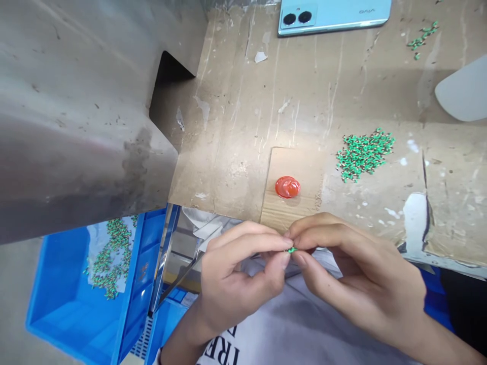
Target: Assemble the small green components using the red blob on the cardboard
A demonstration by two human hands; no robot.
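Just in front of the table edge, my left hand [243, 268] and my right hand [353, 274] meet fingertip to fingertip. Between their thumbs and fingers is a tiny green part [291, 250], pinched from both sides; its ends are hidden by the fingertips. Beyond the hands, a small red dish [287, 187] with a glossy substance sits on a cardboard piece [297, 159]. A heap of similar small green parts with metallic-looking ends [365, 154] lies to the right of the dish.
A light blue phone [338, 17] lies at the table's far side. More green parts [422, 39] are scattered at far right, near a white rounded object [464, 91]. A metal housing [76, 116] stands at left, above a blue bin [76, 314] holding green parts.
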